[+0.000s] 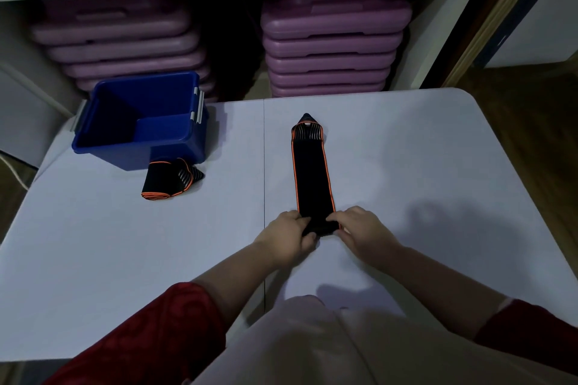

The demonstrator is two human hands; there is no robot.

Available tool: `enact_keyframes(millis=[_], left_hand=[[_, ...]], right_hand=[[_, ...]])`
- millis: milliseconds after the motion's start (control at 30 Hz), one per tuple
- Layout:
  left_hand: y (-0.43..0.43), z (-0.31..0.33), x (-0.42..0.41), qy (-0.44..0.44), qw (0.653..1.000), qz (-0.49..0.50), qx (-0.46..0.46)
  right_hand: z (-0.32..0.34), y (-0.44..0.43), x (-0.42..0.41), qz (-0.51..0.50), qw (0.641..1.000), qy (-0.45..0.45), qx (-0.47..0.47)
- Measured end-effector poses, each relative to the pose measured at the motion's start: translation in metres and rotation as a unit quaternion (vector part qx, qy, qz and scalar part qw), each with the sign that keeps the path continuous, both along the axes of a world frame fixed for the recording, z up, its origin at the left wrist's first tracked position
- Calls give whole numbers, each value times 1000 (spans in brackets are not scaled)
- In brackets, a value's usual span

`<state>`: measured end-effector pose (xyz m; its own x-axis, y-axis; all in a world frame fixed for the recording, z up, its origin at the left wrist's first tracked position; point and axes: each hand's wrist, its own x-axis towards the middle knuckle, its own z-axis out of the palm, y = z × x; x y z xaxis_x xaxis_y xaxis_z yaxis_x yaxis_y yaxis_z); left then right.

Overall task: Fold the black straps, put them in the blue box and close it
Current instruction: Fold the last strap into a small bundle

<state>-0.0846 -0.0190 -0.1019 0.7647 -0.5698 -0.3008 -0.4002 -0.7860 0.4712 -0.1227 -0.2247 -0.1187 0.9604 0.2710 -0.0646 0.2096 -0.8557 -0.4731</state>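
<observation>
A long black strap (311,175) with orange edging lies flat on the white table (422,150), running away from me, its pointed striped end at the far side. My left hand (289,234) and my right hand (359,230) both pinch its near end, which is rolled or folded over into a small black bundle between my fingers. A second black strap (167,181), folded up, lies on the table just in front of the blue box (187,134). The box stands open at the table's far left, with grey clips on its sides. Its inside looks dark; no lid shows.
Behind the table stands a white shelf unit holding two stacks of purple plastic cases (334,40). Dark items lie on the shelf top at the far left. A seam runs down the table's middle. Wooden floor and a door frame lie to the right.
</observation>
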Motion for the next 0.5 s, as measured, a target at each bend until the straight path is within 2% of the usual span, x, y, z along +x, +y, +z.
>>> enact_keyframes(millis=[133,333,500], left_hand=[[1,-2,-1,-5,1000,12,-21],[0,-8,-12,-49,999,14,-13],[-2,-12,-4,-35,999,16,2]], right_hand=[[4,3,9,-45,994,94,28],[2,6,23,-104,984,121,75],[-1,10,16,-136,978,97,122]])
